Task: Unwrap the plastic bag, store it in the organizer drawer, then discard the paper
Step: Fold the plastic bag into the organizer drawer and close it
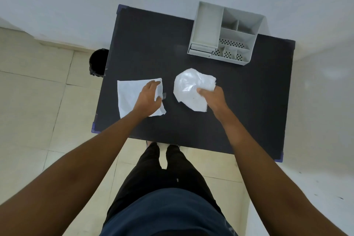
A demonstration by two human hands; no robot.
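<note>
A crumpled white plastic bag (188, 87) lies on the black table (249, 111), and my right hand (210, 96) is shut on its right edge. To the left, a flat creased sheet of white paper (128, 97) rests on the table. My left hand (148, 97) lies over the paper's right part, fingers curled around its right edge. A grey organizer (226, 32) with several compartments stands at the table's far right; its small drawers (201, 49) at the front left look closed.
A black bin (97, 62) stands on the tiled floor past the table's left edge. A pale wall runs behind the table. My legs and feet are at the table's near edge.
</note>
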